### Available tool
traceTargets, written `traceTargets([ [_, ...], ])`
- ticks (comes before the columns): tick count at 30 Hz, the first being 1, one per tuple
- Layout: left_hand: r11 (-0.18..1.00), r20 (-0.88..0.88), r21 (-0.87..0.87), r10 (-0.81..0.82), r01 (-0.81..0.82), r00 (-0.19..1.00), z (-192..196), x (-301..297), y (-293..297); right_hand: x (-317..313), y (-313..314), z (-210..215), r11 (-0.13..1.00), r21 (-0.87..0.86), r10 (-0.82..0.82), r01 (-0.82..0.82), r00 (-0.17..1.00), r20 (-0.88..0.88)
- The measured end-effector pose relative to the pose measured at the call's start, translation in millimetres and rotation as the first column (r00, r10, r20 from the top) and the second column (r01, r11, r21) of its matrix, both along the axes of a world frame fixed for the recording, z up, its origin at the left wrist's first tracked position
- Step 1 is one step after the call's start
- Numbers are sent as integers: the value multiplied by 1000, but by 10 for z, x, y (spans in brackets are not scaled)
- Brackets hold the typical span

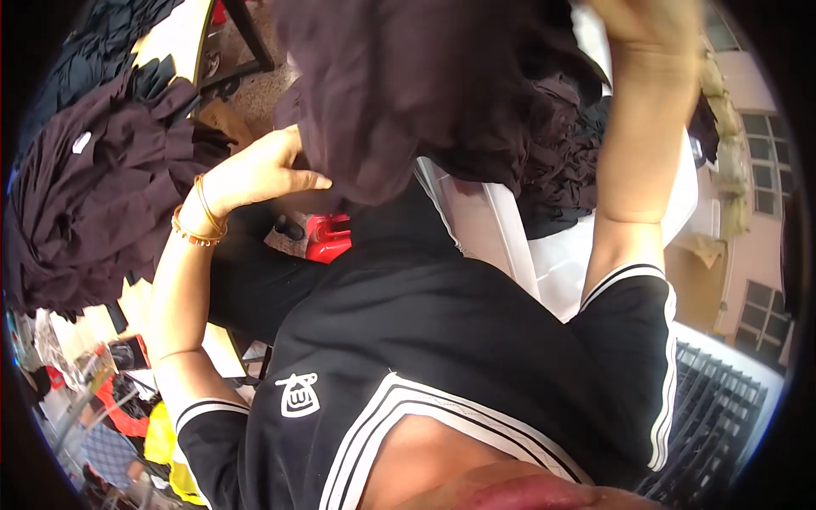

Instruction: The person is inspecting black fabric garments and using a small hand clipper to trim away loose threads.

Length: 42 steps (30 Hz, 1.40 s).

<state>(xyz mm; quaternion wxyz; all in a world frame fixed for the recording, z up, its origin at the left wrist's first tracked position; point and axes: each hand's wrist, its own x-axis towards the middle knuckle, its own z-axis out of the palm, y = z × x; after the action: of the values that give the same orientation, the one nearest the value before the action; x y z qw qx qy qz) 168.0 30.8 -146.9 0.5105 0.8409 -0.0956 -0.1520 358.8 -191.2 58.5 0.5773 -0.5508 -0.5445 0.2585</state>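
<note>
Right of the white-labelled pile (pixel 110 200), the dark brown cloth (pixel 399 93) looks soft, limp and fairly light, best held by its edges; my left grip (pixel 262 173) pinches it, while my right grip (pixel 653 19) is too cropped to tell.

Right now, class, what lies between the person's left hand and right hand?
In the head view, dark cloth takes up most of the stretch between the left hand and the right hand, with a white strip near the latter.
</note>
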Motion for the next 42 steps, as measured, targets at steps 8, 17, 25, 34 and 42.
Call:
traceTargets([
  [8,625,290,665,288,-408,913,178,-509,142,-40,103,-878,814,-388,-422,433,899,118],
  [17,607,-89,-488,680,-627,728,-54,32,-502,273,-107,-1574,834,-370,-310,409,903,298],
  [25,376,-349,-493,741,-784,574,-684,923,-330,92,-53,-1809,875,-253,-141,413,717,683],
  [34,511,146,45,847,-858,512,-675,711,-480,-560,14,-1714,829,-435,475,-351,852,217],
  [42,338,356,205,848,-918,392,-736,474,-473,-669,377,-1671,598,-616,746,-513,637,194],
])
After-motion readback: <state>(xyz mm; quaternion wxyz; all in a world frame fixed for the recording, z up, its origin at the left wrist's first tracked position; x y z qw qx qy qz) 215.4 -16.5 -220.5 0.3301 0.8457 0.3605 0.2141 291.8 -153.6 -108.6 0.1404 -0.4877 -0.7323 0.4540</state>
